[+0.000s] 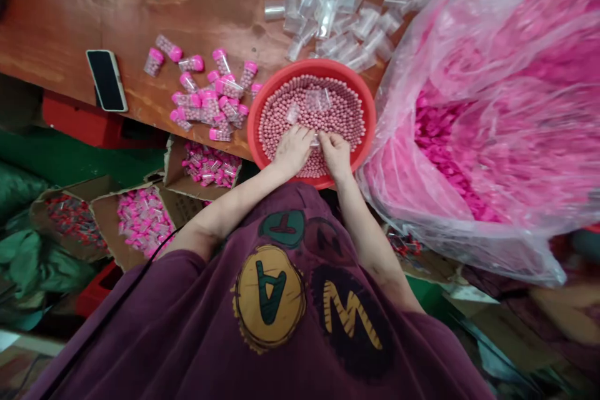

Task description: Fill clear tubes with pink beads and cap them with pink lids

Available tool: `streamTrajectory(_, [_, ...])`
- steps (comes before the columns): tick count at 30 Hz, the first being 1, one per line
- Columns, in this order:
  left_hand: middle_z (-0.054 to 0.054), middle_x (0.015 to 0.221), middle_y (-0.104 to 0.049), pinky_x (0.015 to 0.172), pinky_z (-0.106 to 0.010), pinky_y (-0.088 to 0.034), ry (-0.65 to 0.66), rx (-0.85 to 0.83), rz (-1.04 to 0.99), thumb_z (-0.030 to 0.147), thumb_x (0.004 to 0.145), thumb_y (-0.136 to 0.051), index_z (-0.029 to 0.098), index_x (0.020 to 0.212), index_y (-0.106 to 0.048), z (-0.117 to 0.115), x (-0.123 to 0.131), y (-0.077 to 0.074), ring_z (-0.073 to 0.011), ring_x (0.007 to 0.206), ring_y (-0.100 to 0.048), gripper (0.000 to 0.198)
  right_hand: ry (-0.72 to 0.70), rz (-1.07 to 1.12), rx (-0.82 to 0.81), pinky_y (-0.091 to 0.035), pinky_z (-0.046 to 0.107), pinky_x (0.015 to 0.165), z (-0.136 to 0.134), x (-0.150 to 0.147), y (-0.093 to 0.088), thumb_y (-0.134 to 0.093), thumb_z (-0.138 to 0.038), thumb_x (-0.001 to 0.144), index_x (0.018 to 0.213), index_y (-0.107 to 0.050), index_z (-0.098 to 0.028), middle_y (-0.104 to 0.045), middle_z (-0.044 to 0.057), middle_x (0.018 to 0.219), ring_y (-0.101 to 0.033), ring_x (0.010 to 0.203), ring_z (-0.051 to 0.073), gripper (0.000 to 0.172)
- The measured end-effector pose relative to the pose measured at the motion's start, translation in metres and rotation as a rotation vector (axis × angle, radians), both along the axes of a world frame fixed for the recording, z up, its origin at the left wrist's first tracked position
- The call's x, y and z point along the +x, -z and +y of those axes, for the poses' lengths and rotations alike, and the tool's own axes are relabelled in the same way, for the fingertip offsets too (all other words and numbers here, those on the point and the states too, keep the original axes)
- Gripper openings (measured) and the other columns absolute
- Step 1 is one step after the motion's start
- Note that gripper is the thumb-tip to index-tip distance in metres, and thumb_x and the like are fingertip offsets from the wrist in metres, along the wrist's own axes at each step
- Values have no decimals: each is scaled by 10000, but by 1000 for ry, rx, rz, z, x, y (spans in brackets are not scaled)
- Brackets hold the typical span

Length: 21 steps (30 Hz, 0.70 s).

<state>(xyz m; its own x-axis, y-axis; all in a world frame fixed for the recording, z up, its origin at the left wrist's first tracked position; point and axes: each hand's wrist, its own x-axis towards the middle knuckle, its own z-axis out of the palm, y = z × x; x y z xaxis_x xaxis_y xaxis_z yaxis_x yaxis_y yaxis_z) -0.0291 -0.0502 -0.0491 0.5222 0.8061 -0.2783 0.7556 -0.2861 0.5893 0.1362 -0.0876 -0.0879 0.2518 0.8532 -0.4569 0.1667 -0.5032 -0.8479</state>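
Pink beads point(312, 115) are filling a red plastic basin point(312, 66) just ahead of the fingers, round and matte, with a clear plastic vial point(315, 141) sitting between the fingertips. The fingers of the right hand point(335, 153) are pinching together on that vial's end, while those of the left hand point(294, 150) are bunching just beside it among the beads. Beyond the fingertips, two more clear vials point(317, 100) are lying on the beads, and pink-capped vials point(206, 97) are resting on a wooden table point(117, 19) to the left.

Pale pink beads point(337, 119), filling a red plastic basin point(312, 64), 2 clear tubes point(317, 100) on top, seemingly empty
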Motion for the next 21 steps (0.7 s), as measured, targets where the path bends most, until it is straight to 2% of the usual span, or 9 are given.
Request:
streamTrajectory(2, [-223,1430,-829,1288,-536,-592,29,-53,94,96,1104,-556,100,1457,-796,0,6,-9,-373,1406,-706,426,-46,-70,-34,-627,396,895,-4,-6,0,-716,-742,1106,817,-680,-281,-738,20,819,-698,834,232,546])
streamTrajectory(5, [-227,1417,-821,1279,-497,-568,63,-130,268,58,1080,-506,94,1362,-824,4,7,-17,-374,1405,-693,426,-135,-133,-92,-643,434,1068,-10,-11,-7,-732,-426,1126,1092,-809,-243,-869,81,1075,-800,1029,279,202])
streamTrajectory(8, [-274,1523,-752,1233,-488,-567,88,-113,448,25,1083,-391,51,1363,-816,10,4,-14,-395,1446,-675,510,-134,-154,-30,-641,406,1087,-21,8,-20,-809,-353,1072,1199,-850,-236,-896,77,1153,-809,1064,265,178])
streamTrajectory(10, [-301,1562,-715,1187,-500,-584,118,-107,516,23,1090,-338,32,1378,-811,12,5,-8,-419,1458,-673,554,-27,-219,11,-623,370,1092,-29,41,-31,-779,-391,1103,1161,-847,-246,-895,50,1158,-789,1074,234,171])
streamTrajectory(14, [-282,1517,-735,1186,-530,-595,119,-157,450,-9,1055,-362,77,1298,-829,6,28,13,-428,1434,-692,534,287,-433,-70,-580,358,1027,-36,143,-42,-487,-377,1226,1111,-755,-213,-851,71,1080,-714,990,218,335])
streamTrajectory(16, [-239,1479,-746,1227,-520,-590,43,-196,323,-35,1008,-428,120,1207,-822,1,44,25,-402,1414,-699,468,379,-534,-146,-544,367,1061,-31,191,-34,-470,-246,1187,1131,-729,-185,-843,113,1123,-702,1031,227,272])
streamTrajectory(18, [-192,1420,-751,1239,-490,-601,-46,-257,176,-40,944,-530,153,1103,-794,-4,55,36,-365,1347,-720,364,363,-594,-228,-518,364,1065,-22,224,-17,-540,-144,1122,1093,-727,-169,-848,147,1139,-697,1043,223,191])
streamTrajectory(20, [-163,1352,-758,1221,-467,-626,-94,-311,84,-19,882,-623,167,1039,-776,-4,59,43,-338,1284,-739,288,293,-618,-287,-506,369,1009,-15,240,5,-668,-140,1080,1013,-722,-179,-850,154,1073,-670,975,216,94])
streamTrajectory(21, [-159,1339,-765,1219,-469,-634,-109,-322,64,4,862,-660,167,1044,-783,-3,57,45,-337,1282,-745,274,252,-622,-302,-499,375,968,-13,242,16,-732,-159,1059,965,-710,-196,-846,147,1019,-645,924,213,103])
